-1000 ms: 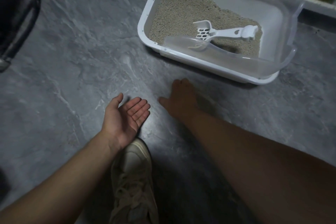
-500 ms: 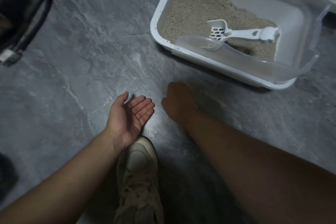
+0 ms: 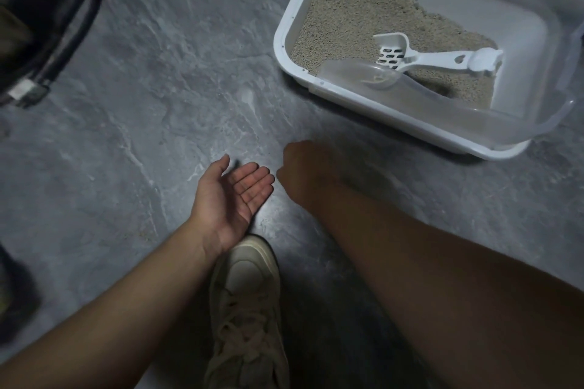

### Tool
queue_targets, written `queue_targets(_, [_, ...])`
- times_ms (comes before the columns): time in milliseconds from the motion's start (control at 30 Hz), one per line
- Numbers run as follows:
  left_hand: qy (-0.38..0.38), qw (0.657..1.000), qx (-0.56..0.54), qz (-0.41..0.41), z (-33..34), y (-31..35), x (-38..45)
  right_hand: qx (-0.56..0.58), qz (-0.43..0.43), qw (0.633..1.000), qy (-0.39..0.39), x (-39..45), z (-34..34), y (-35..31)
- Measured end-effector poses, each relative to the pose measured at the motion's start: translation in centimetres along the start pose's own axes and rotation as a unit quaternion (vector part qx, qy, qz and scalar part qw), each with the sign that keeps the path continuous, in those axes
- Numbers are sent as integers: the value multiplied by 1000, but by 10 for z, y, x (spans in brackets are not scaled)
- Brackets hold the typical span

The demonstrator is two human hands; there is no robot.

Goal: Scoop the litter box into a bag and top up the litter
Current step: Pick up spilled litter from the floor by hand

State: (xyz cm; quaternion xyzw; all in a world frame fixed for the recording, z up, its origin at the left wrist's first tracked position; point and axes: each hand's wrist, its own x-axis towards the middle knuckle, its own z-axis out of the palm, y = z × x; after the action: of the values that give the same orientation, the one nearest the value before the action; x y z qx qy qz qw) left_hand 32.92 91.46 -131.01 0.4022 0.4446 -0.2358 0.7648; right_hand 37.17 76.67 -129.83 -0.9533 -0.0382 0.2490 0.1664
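The one litter box sits on the floor up right, holding litter and one slotted scoop. Since a second ago, the right hand has curled its fingers, empty as far as shows; the left hand stays palm-up, relaxed. No bag shows, so scooping hasn't begun. One shoe.

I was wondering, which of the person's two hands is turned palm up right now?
The left hand: its palm faces up with fingers straight, above the shoe. The right hand shows its back, fingers curled under, nearer the litter box.
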Motion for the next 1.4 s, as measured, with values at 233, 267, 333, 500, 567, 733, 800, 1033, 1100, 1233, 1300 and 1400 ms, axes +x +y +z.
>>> queue_targets(233, [-55,996,-55,-37,5,1,-5,120,-65,990,25,-32,10,-39])
queue_targets(267, [-62,995,-70,-45,7,2,-7,120,-74,990,21,-38,14,-46])
queue_targets(333, [-75,992,-95,-47,10,2,-9,119,-69,990,26,-44,22,-55])
queue_targets(500, [-66,992,-103,-27,9,4,-8,177,-82,973,120,-54,23,-40])
queue_targets(567, [-53,992,-115,-14,5,5,-7,158,-48,968,188,-48,20,-14])
queue_targets(733, [-36,989,-143,-8,-4,6,-6,60,129,988,58,-24,12,45])
queue_targets(800, [-34,989,-142,-11,-6,6,-7,32,120,991,51,-17,15,45])
queue_targets(1033, [-27,991,-130,-6,-5,7,-9,-114,-1,993,26,-9,19,27])
queue_targets(1100, [-25,991,-128,-4,-5,9,-9,-114,-7,993,25,-9,17,21])
queue_targets(1233, [-27,991,-131,-6,-5,9,-11,-114,-31,992,51,-11,11,16])
queue_targets(1300, [-30,990,-134,-7,-5,8,-11,-107,-26,993,52,-11,9,13])
queue_targets(1400, [-30,990,-140,-7,-5,8,-11,-90,-23,995,48,-9,11,12])
